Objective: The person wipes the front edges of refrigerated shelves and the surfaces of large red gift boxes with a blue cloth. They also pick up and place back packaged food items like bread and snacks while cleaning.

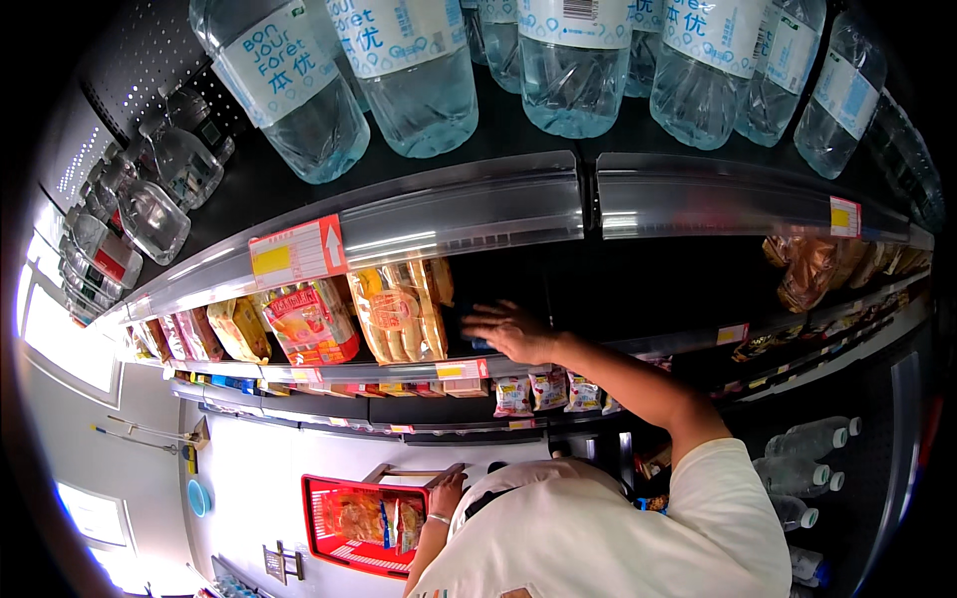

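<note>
My right hand (510, 333) reaches over the black shelf with its fingers spread and nothing seen in them. Just left of its fingertips stands a clear bag of long yellow bread (399, 317). A pink-and-orange food package (307, 327) is beside that bag. Low down, my left hand (446, 494), with a band at the wrist, is closed at the right edge of a red shopping basket (311, 513); its grip is partly hidden. Inside the basket lie an orange-brown bagged food (354, 516) and a smaller packet with blue on it (406, 525).
Large water bottles (414, 105) line the shelf above, behind a clear price rail (478, 204). Small snack bags (548, 390) fill a lower shelf. Brown bagged goods (812, 269) sit at the far right. A wooden stool (384, 472) stands by the basket.
</note>
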A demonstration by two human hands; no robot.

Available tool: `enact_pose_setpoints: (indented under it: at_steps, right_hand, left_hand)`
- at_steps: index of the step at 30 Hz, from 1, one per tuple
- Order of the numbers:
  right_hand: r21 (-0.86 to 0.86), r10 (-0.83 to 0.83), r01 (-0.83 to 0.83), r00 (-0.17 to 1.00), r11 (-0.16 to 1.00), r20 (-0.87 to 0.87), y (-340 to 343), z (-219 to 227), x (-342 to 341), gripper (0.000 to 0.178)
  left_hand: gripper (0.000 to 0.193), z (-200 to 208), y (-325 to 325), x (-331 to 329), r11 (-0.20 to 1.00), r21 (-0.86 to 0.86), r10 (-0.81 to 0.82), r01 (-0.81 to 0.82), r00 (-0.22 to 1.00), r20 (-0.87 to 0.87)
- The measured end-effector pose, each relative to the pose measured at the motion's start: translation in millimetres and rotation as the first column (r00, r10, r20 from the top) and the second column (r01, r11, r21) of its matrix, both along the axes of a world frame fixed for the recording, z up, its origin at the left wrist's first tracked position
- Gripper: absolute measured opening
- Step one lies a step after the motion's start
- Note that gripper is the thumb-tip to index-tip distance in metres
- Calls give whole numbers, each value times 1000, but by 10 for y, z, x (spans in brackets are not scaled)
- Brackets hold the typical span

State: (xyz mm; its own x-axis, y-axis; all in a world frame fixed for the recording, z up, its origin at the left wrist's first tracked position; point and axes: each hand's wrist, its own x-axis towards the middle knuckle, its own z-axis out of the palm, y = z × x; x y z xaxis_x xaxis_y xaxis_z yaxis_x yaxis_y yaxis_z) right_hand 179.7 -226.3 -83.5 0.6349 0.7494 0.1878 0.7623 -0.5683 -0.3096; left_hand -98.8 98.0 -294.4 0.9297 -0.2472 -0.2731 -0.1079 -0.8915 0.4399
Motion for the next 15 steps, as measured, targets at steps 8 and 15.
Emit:
enact_pose_setpoints:
  at_steps: [8, 15]
  right_hand:
    - [86, -396, 387, 907, 918, 144, 88, -81, 714, 50]
    - [93, -510, 507, 860, 857, 5, 321, 37, 862, 58]
  left_hand:
    - [25, 50, -61, -223, 984, -34, 172, -172, 985, -19]
    - [27, -663, 169, -378, 983, 162, 114, -88, 981, -158]
